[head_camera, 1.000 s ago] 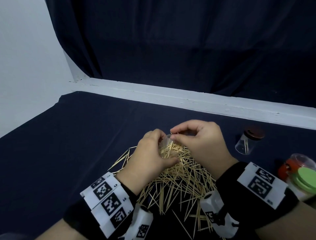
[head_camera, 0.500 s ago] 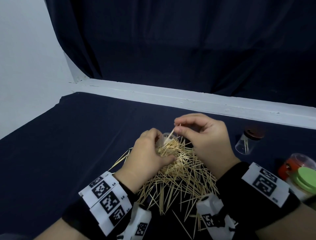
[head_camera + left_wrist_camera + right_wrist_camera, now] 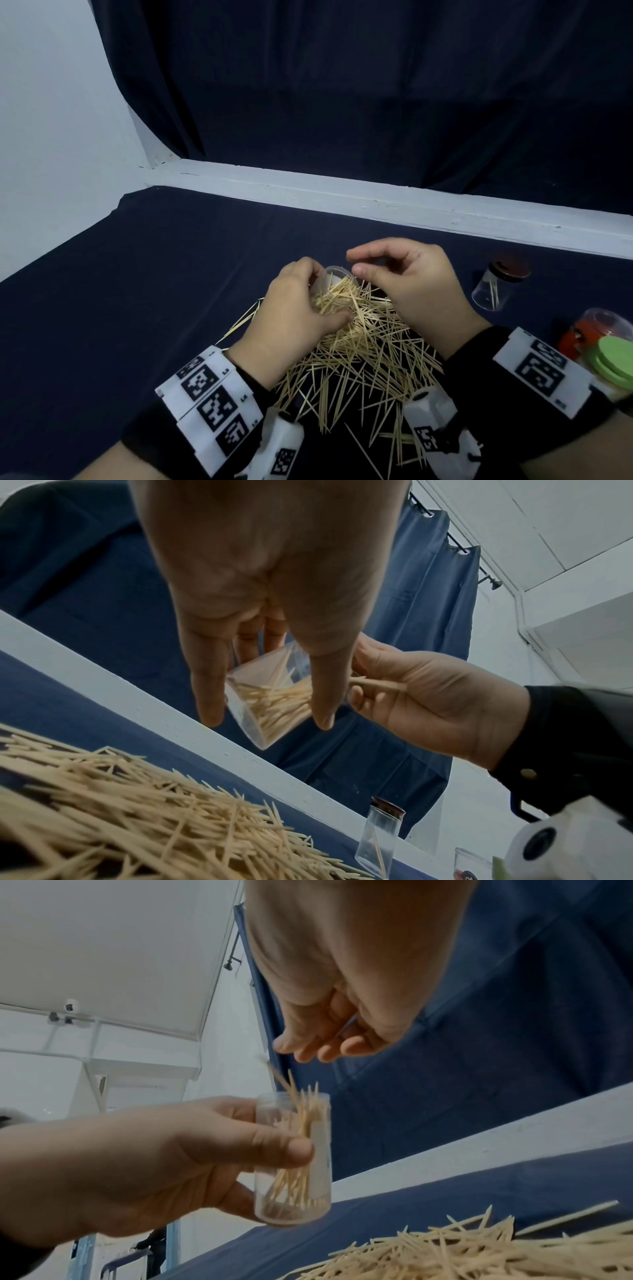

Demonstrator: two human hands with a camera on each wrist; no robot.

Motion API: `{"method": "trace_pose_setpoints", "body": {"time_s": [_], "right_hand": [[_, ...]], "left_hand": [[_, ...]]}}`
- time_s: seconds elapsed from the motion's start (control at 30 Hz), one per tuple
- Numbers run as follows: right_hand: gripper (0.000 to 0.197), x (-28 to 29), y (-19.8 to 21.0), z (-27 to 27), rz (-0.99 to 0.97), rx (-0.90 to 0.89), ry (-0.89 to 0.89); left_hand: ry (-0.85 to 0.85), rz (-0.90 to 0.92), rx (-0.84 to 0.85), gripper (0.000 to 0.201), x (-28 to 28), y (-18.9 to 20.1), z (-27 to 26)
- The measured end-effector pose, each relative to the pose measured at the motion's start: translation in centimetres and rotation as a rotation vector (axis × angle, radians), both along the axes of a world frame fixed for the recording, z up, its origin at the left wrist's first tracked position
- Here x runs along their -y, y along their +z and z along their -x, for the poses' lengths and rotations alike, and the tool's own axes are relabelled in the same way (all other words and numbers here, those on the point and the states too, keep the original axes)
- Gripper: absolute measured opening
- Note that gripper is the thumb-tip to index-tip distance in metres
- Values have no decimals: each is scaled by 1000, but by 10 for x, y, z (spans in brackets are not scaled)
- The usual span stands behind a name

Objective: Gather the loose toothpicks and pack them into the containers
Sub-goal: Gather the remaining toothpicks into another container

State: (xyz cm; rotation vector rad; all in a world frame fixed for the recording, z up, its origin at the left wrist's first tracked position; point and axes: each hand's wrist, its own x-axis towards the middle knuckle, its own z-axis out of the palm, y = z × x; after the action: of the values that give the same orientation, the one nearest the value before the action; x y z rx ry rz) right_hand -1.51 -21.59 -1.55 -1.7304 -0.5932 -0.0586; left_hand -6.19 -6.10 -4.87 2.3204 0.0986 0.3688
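Left grip: my left hand (image 3: 294, 315) grasps the clear container (image 3: 294, 1158) between thumb and fingers; I hold it above the far edge of the heap, its mouth open and turned up toward the right hand; from the right wrist view it looks roughly upright, from the left wrist view tilted, so I cannot tell its exact lean

Container contents: a bundle of toothpicks already stands inside, tips poking past the rim; one toothpick (image 3: 279, 1080) sits at the mouth, just under my right fingertips, blurred

Right grip: my right hand (image 3: 407, 284) hovers just right of and above the container mouth; fingers loosely curled, released, nothing pinched that I can see; fingertips (image 3: 329, 1053) apart from the rim

Loose toothpicks (image 3: 356, 363): a wide heap lying crisscross on the dark blue counter (image 3: 154, 281), between and near my two wrists; a few strays fan out to the left of the left hand

Brown-lidded jar (image 3: 496, 286): clear, on the counter to the right of my right hand, leaning; a few toothpicks inside

Far right edge: an orange-lidded container (image 3: 589, 334) and a green lid (image 3: 613, 359) in front of it, partly cut off by the frame

Backdrop: dark blue curtain (image 3: 342, 102) behind a white ledge (image 3: 376, 202) along the far side of the counter
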Motion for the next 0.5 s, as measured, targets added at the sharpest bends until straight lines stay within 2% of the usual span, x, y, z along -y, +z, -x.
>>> {"method": "trace_pose_setpoints", "body": {"time_s": [0.13, 0.2, 0.4, 0.5], "right_hand": [[26, 5, 2, -1, 200, 68, 74], [26, 5, -1, -3, 265, 133, 39], [21, 4, -3, -4, 213, 112, -26], [17, 10, 2, -4, 224, 70, 31]], "left_hand": [[-5, 15, 20, 50, -1, 0, 0], [-14, 17, 28, 50, 0, 1, 0], [-26, 6, 23, 50, 2, 2, 1], [-5, -24, 43, 50, -2, 3, 2]]}}
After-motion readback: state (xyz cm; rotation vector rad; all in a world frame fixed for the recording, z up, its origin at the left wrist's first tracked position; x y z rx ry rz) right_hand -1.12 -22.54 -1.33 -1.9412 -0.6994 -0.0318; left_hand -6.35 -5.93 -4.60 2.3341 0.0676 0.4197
